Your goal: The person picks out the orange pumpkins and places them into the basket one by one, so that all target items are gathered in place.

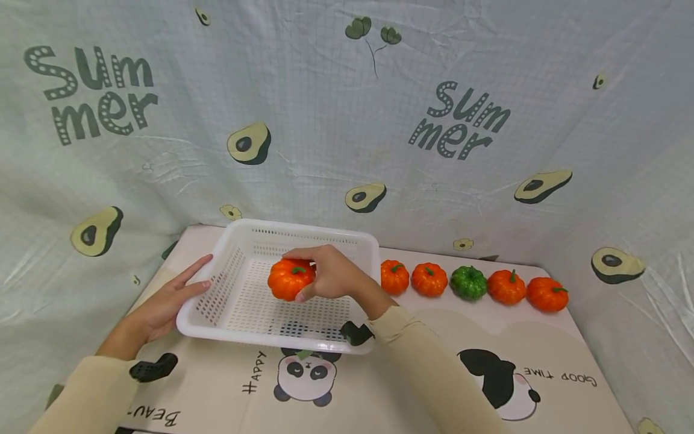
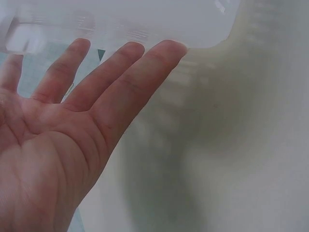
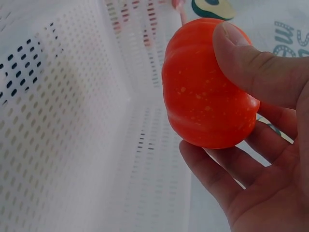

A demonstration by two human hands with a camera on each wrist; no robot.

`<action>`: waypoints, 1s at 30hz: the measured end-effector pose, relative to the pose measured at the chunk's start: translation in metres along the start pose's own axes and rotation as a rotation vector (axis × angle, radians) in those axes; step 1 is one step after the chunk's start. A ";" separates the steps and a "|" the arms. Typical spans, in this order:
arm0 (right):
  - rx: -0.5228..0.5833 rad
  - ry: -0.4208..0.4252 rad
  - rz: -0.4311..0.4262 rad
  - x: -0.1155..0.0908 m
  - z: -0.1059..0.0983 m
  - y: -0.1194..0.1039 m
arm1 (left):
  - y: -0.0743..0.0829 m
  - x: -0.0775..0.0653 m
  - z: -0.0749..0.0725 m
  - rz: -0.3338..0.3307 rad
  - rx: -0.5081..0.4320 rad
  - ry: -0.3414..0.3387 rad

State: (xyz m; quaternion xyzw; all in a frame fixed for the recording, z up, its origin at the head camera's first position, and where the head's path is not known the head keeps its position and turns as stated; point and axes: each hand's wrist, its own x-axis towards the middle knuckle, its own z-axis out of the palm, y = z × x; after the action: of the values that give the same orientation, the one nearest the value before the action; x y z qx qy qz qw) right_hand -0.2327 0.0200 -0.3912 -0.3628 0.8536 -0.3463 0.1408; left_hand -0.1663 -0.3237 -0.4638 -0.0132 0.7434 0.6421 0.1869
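Observation:
My right hand (image 1: 334, 274) holds a small orange pumpkin (image 1: 291, 279) with a green stem over the inside of a white perforated plastic basket (image 1: 298, 345). In the right wrist view the thumb lies on one side of the orange pumpkin (image 3: 207, 92) and the fingers on the other. At the basket's left end is my left hand (image 1: 162, 304), its fingers extended. The left wrist view shows those fingertips (image 2: 166, 48) touching the outside of the basket wall (image 2: 159, 21). No other pumpkin shows inside the basket.
Right of the basket, a row of small pumpkins runs along the back of the table: orange ones (image 1: 429, 279) and one green pumpkin (image 1: 468, 283). A hanging sheet (image 1: 314, 90) printed with avocados stands behind. The tabletop (image 1: 423, 374) bears panda prints.

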 end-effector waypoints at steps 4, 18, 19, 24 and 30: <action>0.005 0.000 0.001 0.003 0.001 -0.002 | 0.000 -0.001 0.000 -0.003 -0.007 -0.003; 0.000 0.012 0.044 0.017 0.009 -0.004 | 0.000 -0.001 0.000 0.012 0.001 -0.008; 0.000 0.012 0.057 0.018 0.009 -0.004 | 0.000 -0.001 0.000 0.011 0.002 -0.008; -0.027 0.025 0.097 0.022 0.012 -0.004 | -0.001 0.000 0.001 0.014 0.006 -0.005; -0.040 0.030 0.127 0.027 0.015 -0.008 | 0.000 -0.001 0.000 0.004 0.008 0.013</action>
State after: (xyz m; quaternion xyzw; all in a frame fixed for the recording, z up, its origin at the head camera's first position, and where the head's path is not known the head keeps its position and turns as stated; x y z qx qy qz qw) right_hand -0.2404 -0.0107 -0.3965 -0.3055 0.8836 -0.3250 0.1426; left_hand -0.1652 -0.3234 -0.4633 -0.0149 0.7472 0.6393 0.1808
